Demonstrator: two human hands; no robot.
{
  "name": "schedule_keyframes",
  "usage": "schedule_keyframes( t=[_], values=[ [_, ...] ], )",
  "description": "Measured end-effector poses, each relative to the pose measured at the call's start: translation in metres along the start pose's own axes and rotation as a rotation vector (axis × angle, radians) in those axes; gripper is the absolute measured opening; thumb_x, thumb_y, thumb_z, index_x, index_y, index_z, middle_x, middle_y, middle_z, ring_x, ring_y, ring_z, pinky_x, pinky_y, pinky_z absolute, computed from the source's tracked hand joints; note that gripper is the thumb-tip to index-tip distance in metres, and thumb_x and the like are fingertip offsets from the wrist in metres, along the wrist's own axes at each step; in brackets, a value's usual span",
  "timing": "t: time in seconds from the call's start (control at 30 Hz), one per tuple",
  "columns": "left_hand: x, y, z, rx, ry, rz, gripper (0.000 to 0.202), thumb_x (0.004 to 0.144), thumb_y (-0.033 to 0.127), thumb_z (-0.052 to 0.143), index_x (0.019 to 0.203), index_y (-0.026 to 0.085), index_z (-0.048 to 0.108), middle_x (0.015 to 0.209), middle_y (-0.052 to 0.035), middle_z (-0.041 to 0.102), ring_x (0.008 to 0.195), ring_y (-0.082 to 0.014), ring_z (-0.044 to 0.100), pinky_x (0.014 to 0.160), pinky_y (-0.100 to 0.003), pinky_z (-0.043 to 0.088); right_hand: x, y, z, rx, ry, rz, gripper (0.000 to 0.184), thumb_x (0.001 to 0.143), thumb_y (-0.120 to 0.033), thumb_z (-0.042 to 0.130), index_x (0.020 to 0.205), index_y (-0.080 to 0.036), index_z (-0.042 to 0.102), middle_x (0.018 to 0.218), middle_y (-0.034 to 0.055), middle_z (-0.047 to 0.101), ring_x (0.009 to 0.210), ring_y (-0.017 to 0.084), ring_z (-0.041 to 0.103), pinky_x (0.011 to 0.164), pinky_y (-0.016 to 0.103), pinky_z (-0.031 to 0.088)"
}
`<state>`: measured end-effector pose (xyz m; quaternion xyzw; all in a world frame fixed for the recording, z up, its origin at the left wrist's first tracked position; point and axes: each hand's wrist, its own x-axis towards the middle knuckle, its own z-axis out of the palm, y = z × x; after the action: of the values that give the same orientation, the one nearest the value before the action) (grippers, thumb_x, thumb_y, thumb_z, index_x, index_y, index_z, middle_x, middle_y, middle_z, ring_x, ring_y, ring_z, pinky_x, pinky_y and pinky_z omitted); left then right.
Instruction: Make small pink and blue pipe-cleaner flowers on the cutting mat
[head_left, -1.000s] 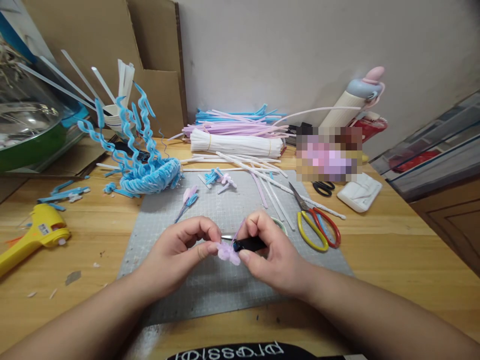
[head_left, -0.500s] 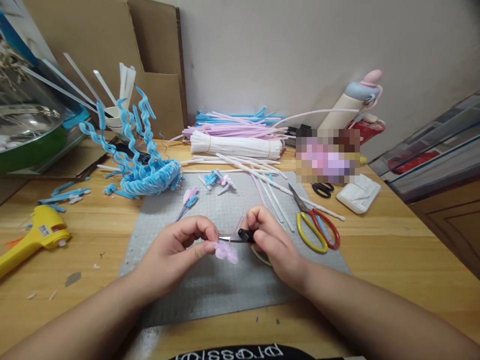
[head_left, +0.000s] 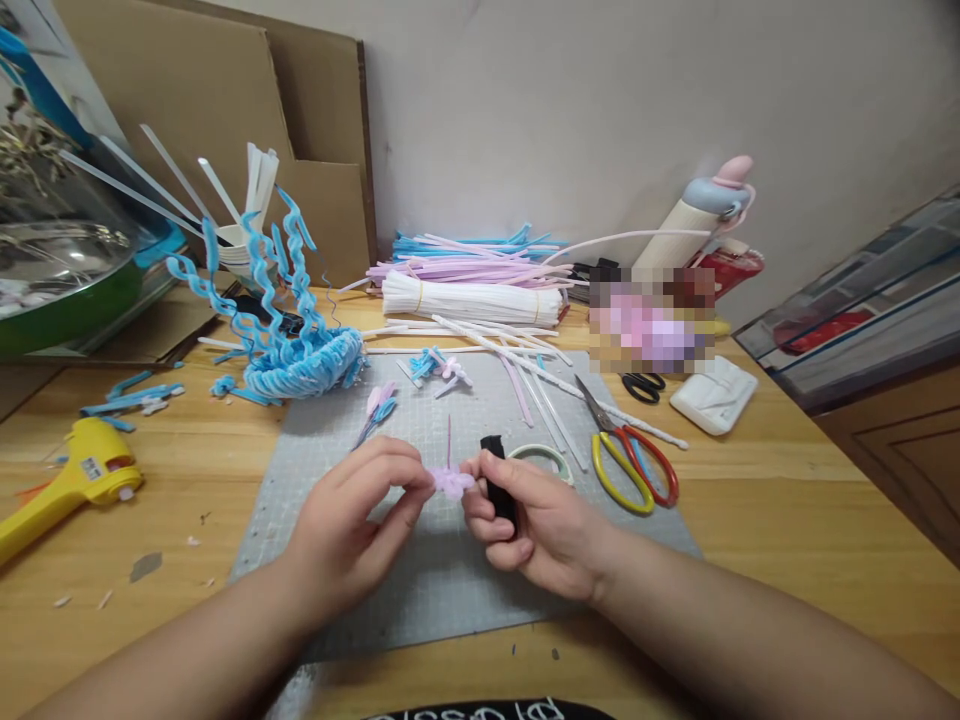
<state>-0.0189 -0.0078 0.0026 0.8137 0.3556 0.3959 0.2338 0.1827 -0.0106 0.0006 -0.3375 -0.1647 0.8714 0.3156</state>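
A small fuzzy lilac pipe-cleaner flower [head_left: 451, 483], its thin stem standing upright, is between my hands above the grey cutting mat [head_left: 360, 590]. With thumb and fingertips my left hand [head_left: 360, 520] pinches the flower's left edge. My right hand [head_left: 540, 520] is closed round a black-handled tool [head_left: 498, 485], whose metal end is now hidden. That hand's thumb and forefinger tips meet the flower's right edge. Just behind the right hand lies a pale green roll of tape [head_left: 551, 455]. Lilac and blue buds on stems [head_left: 379, 408] rest beyond my left hand.
Yellow-and-red-handled scissors [head_left: 634, 455] lie to the right, near a white case [head_left: 714, 395]. A yellow glue gun [head_left: 82, 470] is at left, a blue pipe-cleaner piece [head_left: 304, 365] behind it. Bundled white pipe cleaners [head_left: 472, 298] lie at the back.
The flower has turned so its stem points straight up. My right hand has rolled over, swinging the tool's handle upright and its blade out of sight. The right fingertips have come to the flower.
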Motion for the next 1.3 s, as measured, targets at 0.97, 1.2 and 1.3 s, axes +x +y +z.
schedule_keyframes(
  t=[0.97,1.2,1.3],
  values=[
    [0.006,-0.027,0.011,0.012,-0.023,-0.439,0.028,0.084,0.027,0.063,0.111,0.020,0.064,0.090,-0.0039,0.066,0.076,-0.0178,0.059,0.069,-0.032,0.048,0.013,0.002,-0.009,-0.308,0.227,-0.345,0.032,0.077,-0.044,0.068,0.086,-0.016,0.055,0.066,-0.0027,0.054,0.046,0.004,0.031,0.043,0.019,0.017],
    [0.012,-0.048,0.009,0.505,-0.031,-0.362,0.026,0.082,0.031,0.065,0.104,0.018,0.067,0.098,-0.0082,0.065,0.095,-0.0278,0.057,0.084,-0.041,0.044,0.011,-0.016,-0.027,-1.525,0.345,-0.706,0.011,0.089,-0.022,0.049,0.080,-0.019,0.054,0.080,0.0044,0.060,0.077,0.019,0.051,0.070,0.034,0.036],
    [0.013,-0.049,0.007,0.587,-0.054,-0.403,0.037,0.076,0.034,0.070,0.109,0.018,0.065,0.105,-0.0095,0.063,0.098,-0.0304,0.055,0.087,-0.043,0.043,0.012,-0.017,-0.027,-1.750,0.347,-0.696,0.011,0.087,-0.014,0.049,0.078,-0.019,0.051,0.083,0.0048,0.060,0.081,0.021,0.051,0.075,0.035,0.034]
  ],
)
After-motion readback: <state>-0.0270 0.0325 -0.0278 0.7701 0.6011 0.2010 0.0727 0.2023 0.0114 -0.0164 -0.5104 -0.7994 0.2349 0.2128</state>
